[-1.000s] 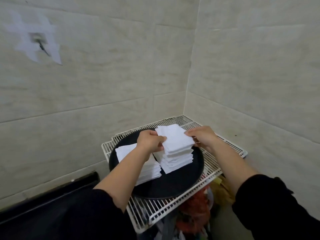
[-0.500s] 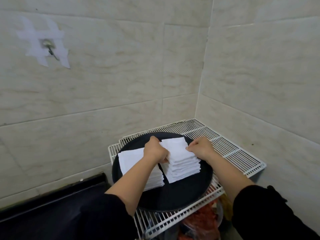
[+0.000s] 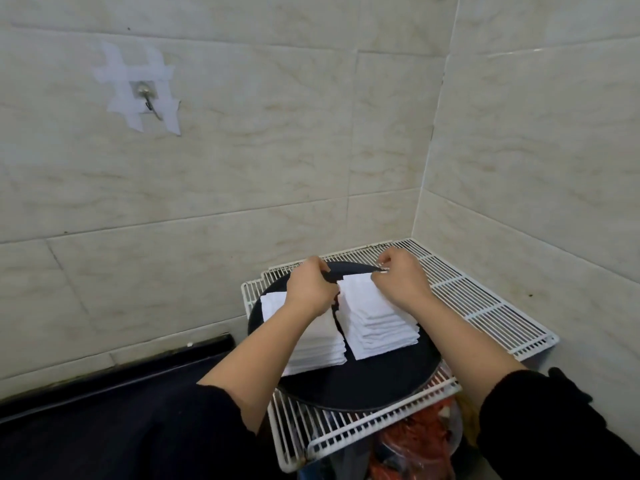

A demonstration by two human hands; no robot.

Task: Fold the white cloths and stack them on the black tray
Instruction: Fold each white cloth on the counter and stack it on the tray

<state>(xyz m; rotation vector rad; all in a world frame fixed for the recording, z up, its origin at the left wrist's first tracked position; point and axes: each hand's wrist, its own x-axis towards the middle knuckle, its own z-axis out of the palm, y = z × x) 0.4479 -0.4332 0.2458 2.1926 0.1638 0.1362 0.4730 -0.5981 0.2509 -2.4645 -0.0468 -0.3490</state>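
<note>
A round black tray lies on a white wire rack and carries two stacks of folded white cloths. The left stack is partly hidden under my left forearm. The right stack is taller. My right hand sits at the far right corner of the top cloth, fingers curled and pinching a white corner. My left hand is curled by the tray's far rim, just left of that cloth. What its fingers hold is hidden.
The wire rack fills the corner between two tiled walls, with bare wire to the right of the tray. A taped metal hook hangs on the left wall. Red and coloured bags lie under the rack. A dark ledge runs at lower left.
Both hands brought the top cloth down onto the right stack and slid toward the tray's far rim. The view has swung right and closer.
</note>
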